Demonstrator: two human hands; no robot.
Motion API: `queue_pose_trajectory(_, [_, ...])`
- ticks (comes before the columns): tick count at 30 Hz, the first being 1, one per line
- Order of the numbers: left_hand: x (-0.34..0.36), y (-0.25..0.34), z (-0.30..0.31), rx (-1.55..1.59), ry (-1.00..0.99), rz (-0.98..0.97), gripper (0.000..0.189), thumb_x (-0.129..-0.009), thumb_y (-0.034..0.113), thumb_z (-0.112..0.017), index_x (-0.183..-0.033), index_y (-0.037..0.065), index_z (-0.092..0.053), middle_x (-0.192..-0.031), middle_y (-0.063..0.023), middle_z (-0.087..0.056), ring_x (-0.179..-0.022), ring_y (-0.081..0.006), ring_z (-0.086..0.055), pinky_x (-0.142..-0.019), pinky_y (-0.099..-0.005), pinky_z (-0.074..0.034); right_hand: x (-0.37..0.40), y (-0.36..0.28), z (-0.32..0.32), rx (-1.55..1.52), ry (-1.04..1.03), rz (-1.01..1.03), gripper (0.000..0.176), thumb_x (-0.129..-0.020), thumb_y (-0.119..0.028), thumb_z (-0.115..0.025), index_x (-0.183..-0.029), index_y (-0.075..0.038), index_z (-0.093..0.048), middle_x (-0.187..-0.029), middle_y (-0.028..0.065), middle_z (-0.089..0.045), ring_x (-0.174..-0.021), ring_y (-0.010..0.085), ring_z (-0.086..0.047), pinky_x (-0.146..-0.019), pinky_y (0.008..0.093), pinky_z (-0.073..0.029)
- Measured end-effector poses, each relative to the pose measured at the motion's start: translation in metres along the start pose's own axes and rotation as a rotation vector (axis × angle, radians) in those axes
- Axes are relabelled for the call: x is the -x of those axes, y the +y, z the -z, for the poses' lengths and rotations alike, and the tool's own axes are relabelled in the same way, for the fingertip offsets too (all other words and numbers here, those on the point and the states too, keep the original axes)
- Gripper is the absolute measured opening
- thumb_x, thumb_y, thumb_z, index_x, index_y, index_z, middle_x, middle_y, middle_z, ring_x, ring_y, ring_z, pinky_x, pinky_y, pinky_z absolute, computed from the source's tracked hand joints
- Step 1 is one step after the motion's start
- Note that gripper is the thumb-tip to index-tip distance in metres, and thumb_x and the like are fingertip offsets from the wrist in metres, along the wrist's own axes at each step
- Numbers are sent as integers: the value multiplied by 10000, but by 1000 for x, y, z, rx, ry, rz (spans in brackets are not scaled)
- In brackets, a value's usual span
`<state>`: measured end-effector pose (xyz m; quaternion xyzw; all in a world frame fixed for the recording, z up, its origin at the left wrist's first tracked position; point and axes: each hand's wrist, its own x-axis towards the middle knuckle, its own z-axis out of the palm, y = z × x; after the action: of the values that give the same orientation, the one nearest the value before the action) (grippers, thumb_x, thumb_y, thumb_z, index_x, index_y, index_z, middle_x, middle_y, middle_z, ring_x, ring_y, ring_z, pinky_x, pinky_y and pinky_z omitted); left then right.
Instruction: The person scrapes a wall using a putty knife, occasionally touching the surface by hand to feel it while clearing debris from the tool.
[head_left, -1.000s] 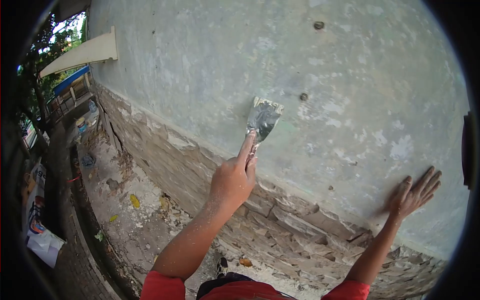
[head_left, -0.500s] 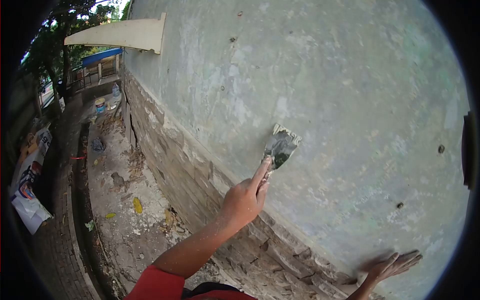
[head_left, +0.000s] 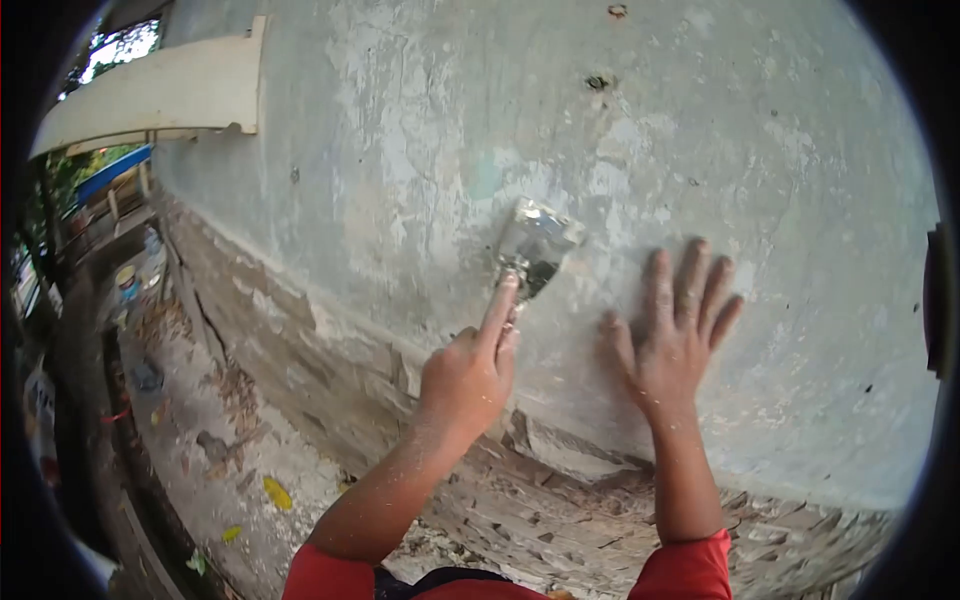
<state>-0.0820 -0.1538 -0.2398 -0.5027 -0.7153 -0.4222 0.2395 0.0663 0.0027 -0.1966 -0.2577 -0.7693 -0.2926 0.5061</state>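
Note:
My left hand (head_left: 467, 380) is wrapped round the handle of a putty knife (head_left: 538, 243), with the index finger stretched along it toward the blade. The wide metal blade is smeared with pale material and lies at the grey-green wall (head_left: 400, 200). To the right of the knife, my right hand (head_left: 677, 345) rests on the wall with its fingers spread, holding nothing. The wall's paint is patchy, with pale scraped areas around the blade. Pale specks cover both forearms.
Rough stone cladding (head_left: 330, 380) runs along the wall's base. A cream bracket (head_left: 160, 95) juts out at the upper left. Below lie a dusty ledge with leaves, a narrow gutter (head_left: 135, 430) and a small bucket (head_left: 127, 283).
My right hand has come up and left from the lower right, now flat on the wall near the knife. The knife sits slightly higher and further left in view, and the camera view has shifted.

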Motion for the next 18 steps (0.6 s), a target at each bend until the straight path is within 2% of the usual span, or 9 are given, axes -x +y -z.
queue_pose_trajectory(3, [-34, -22, 40, -74, -1, 26, 622, -950, 225, -511, -1503, 182, -230, -617, -148, -587, -577, -326, -630, -506, -427, -489, -19, -44, -7, -72, -12, -16, 731, -856, -494, -560, -1483, -196, -332, -1585, 138, -128, -1460, 381, -22, -1134, 555, 84])
queue_pose_trajectory(5, [-91, -43, 76, -61, 58, -9, 621, -953, 226, -505, -1505, 179, -223, -617, -146, -588, -581, -330, -631, -510, -422, -495, -36, -73, -18, -48, 6, -44, 735, -857, -492, -559, -1484, -183, -329, -1585, 144, -125, -1459, 385, -26, -1133, 563, 71])
queue_pose_trajectory(8, [-117, -89, 100, -36, 90, -25, 615, -960, 228, -497, -1505, 174, -218, -618, -143, -590, -578, -329, -633, -506, -415, -502, -47, -117, -35, -67, 66, -93, 730, -883, -515, -524, -1481, -143, -328, -1581, 162, -123, -1455, 400, -43, -1130, 583, 11])
queue_pose_trajectory(10, [-105, -116, 93, -2, 72, -19, 610, -962, 228, -493, -1503, 173, -218, -619, -142, -590, -570, -325, -633, -500, -413, -503, -46, -136, -40, -38, 34, -64, 710, -890, -510, -518, -1470, -138, -349, -1574, 162, -156, -1451, 408, -65, -1131, 582, 1])
queue_pose_trajectory(12, [-50, -145, 63, 83, 37, -27, 594, -968, 237, -487, -1498, 171, -226, -612, -139, -588, -548, -303, -632, -481, -407, -503, -44, -147, -48, 2, 59, 18, 680, -893, -491, -514, -1454, -130, -378, -1560, 169, -207, -1445, 416, -96, -1136, 574, 0])
queue_pose_trajectory(13, [-41, -154, 66, 70, 42, -20, 594, -968, 237, -487, -1498, 171, -226, -612, -139, -588, -548, -303, -632, -481, -407, -503, -45, -150, -52, 33, 75, 36, 654, -899, -479, -503, -1443, -130, -400, -1546, 171, -248, -1440, 419, -121, -1140, 565, 2])
queue_pose_trajectory(15, [-33, -168, 78, 27, -161, 65, 623, -939, 190, -533, -1490, 151, -247, -711, -200, -624, -615, -345, -640, -542, -442, -481, -46, -155, -56, 101, 86, 32, 646, -905, -490, -481, -1437, -131, -409, -1540, 170, -262, -1440, 411, -135, -1146, 557, -30])
queue_pose_trajectory(16, [-45, -172, 89, 28, -161, 79, 623, -939, 190, -533, -1490, 151, -247, -711, -200, -624, -615, -345, -640, -542, -442, -481, -46, -153, -58, 130, 99, 38, 645, -907, -496, -475, -1435, -130, -412, -1538, 170, -267, -1440, 406, -143, -1146, 556, -45])
queue_pose_trajectory(18, [-96, -190, 119, 79, -12, 103, 633, -936, 190, -541, -1491, 140, -241, -714, -202, -624, -618, -361, -637, -547, -448, -476, -46, -152, -60, 161, 108, 44, 642, -912, -503, -460, -1431, -127, -417, -1534, 170, -276, -1437, 399, -160, -1148, 549, -64])
